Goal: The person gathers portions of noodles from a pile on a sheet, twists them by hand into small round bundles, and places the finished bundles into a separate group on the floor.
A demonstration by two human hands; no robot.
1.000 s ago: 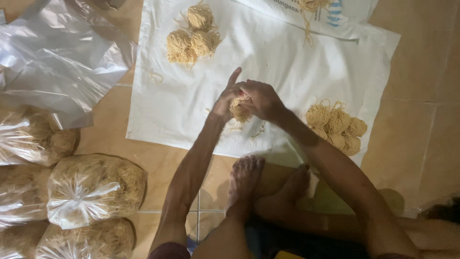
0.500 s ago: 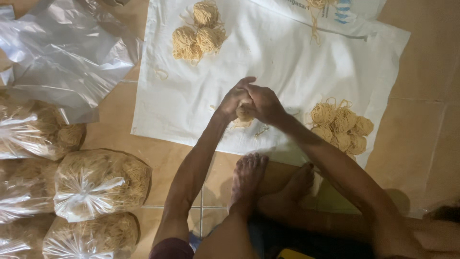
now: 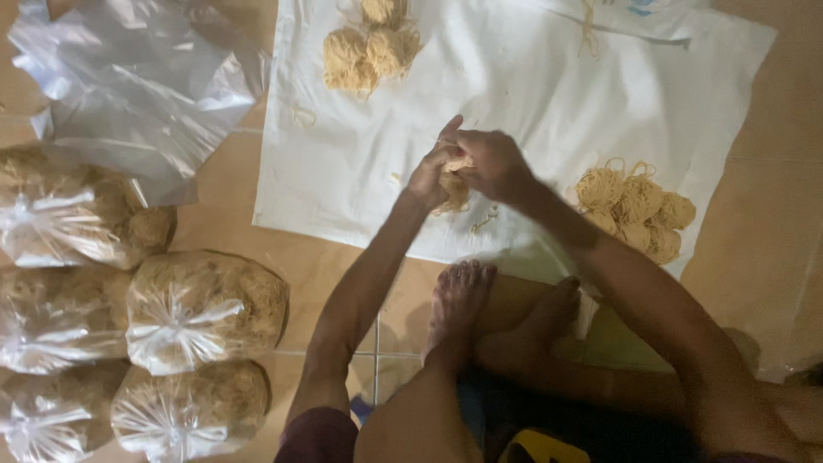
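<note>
Feet (image 3: 480, 300): bare, on tiled floor, nearest.
Noodle bundle (image 3: 453, 190): over white sheet (image 3: 343, 171), clasped between both hands.
Left hand (image 3: 434, 171): grip closed on bundle.
Right hand (image 3: 490, 163): grip closed on bundle.
Coiled nests (image 3: 630, 206): right, apart.
Far nests (image 3: 369, 47): beyond.

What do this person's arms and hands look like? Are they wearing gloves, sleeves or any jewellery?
Both arms are bare from the upper arm down. The left hand and right hand wear no gloves, and no rings, watch or bracelets show, though the picture is slightly blurred. Only a dark maroon sleeve edge shows at the left upper arm. The feet are bare too.
</note>
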